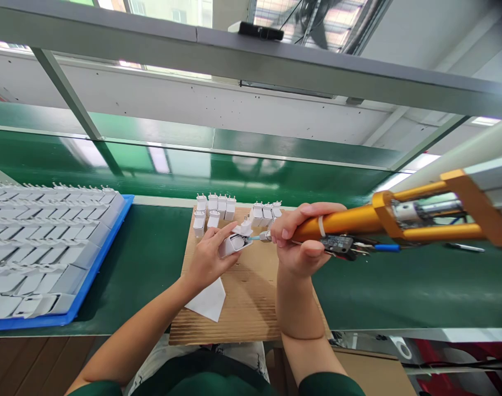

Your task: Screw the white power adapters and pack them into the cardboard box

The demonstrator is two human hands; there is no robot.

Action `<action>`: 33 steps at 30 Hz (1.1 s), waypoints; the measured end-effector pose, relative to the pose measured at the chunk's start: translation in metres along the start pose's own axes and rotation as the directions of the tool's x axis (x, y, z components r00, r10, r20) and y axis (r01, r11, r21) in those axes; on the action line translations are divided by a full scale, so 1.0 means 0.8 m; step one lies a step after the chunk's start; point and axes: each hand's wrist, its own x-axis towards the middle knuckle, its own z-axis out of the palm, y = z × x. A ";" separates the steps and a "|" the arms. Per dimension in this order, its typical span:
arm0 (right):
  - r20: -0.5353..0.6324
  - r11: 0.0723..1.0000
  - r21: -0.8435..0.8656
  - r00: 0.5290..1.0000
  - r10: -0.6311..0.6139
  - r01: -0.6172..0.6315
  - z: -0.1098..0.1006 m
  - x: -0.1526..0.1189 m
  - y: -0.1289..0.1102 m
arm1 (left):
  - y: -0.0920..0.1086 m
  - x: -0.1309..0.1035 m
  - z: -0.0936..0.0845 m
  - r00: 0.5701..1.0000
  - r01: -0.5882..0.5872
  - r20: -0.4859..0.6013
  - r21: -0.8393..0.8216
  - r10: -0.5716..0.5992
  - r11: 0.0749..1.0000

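Note:
My left hand (211, 254) grips a white plug adapter housing (231, 246), tilted, with its pronged cap lifted and its inside facing right. Wrapped around an orange glue dispensing gun (337, 223) is my right hand (298, 236). The gun's pale blue needle tip (254, 238) points left and reaches the housing's open end; whether it touches cannot be made out. Beyond my hands stand several white plug adapters (221, 206), with another group (266, 213) to their right. All of this is over a brown cardboard sheet (251, 308).
A blue tray (104, 264) packed with rows of white adapters sits on the left. White paper (209, 301) lies on the cardboard near me. On the green bench (399, 297), a pen (465, 248) lies at right. A metal shelf frame (234, 52) crosses overhead.

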 end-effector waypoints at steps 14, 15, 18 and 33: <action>-0.004 1.000 0.014 1.000 -0.003 0.003 0.002 0.000 0.000 | -0.002 0.000 0.003 1.000 -0.006 -0.004 -0.040 0.006 0.999; -0.002 1.000 0.011 1.000 -0.006 0.006 0.001 0.001 0.000 | -0.002 0.000 0.003 1.000 -0.005 -0.008 -0.040 0.005 0.999; -0.009 1.000 -0.013 1.000 0.000 0.000 0.001 0.001 0.001 | -0.001 -0.001 0.002 1.000 0.009 -0.010 -0.042 -0.010 0.999; 0.043 1.000 0.022 0.999 0.004 -0.005 -0.002 -0.006 -0.007 | -0.004 -0.002 0.060 0.963 0.267 0.144 -0.591 -0.227 0.761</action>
